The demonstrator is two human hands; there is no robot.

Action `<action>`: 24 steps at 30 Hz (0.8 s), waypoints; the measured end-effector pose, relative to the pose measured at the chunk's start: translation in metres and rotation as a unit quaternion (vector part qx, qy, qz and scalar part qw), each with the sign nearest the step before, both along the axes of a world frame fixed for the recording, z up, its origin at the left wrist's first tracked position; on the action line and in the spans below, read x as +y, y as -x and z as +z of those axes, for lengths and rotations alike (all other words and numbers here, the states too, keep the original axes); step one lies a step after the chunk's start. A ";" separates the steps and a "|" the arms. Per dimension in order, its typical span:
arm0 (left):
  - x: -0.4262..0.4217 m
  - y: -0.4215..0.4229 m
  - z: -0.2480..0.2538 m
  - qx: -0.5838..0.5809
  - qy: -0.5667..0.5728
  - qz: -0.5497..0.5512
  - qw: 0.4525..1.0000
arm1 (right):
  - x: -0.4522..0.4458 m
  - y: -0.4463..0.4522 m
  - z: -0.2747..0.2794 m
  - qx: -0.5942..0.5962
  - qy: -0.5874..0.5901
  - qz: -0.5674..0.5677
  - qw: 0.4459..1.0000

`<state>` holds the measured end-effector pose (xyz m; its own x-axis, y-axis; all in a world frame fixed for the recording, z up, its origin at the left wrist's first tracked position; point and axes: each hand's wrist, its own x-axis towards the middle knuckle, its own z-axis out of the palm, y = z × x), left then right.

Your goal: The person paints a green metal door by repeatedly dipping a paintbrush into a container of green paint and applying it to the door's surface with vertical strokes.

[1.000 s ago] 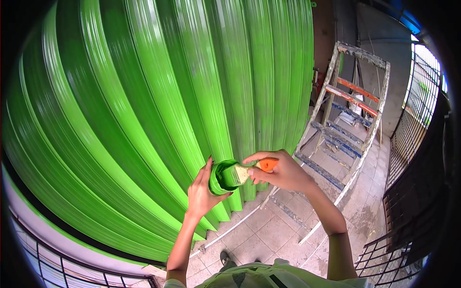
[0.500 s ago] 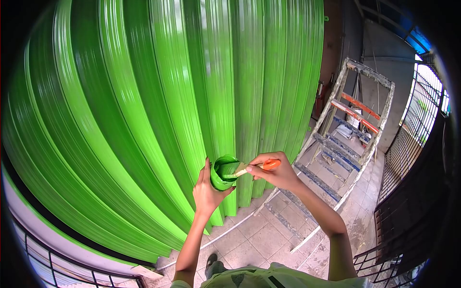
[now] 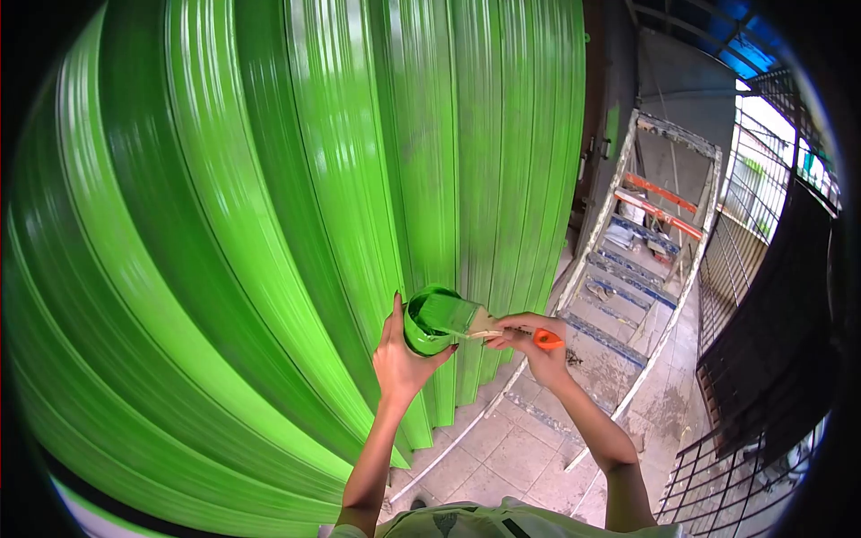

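Ribbed panel point(image 3: 269, 224) behind pot point(image 3: 423, 342) of green paint point(image 3: 415, 316)

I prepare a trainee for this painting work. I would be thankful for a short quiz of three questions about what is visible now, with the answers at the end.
1. Multiple choice: what does the left hand grip?
A: a roller
B: a green container
C: a hammer

2. True or false: in this view, the ladder is to the right of the green ribbed panel.

3. Fill in the missing word: the brush, held in the right hand, has a handle whose end is coloured ____.

Key:
1. B
2. True
3. orange
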<state>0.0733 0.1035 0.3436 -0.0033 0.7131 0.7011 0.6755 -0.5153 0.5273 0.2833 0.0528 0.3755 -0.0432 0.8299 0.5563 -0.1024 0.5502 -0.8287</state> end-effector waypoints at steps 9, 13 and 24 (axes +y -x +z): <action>0.041 0.022 -0.004 -0.072 0.035 -0.148 0.986 | 0.021 0.040 -0.013 0.094 -0.131 -0.146 0.976; 0.041 0.033 -0.010 -0.104 0.063 -0.196 0.973 | 0.066 0.067 0.042 0.195 -0.126 -0.205 0.951; -0.010 0.091 -0.092 -0.143 0.202 -0.295 0.923 | 0.195 0.116 0.042 0.123 -0.086 -0.318 0.936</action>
<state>-0.0176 0.0934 0.2516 0.3252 0.8530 0.4081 0.1432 -0.4710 0.8704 0.1677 0.2482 0.4178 0.5756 0.5411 0.6131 0.1160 0.6881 -0.7162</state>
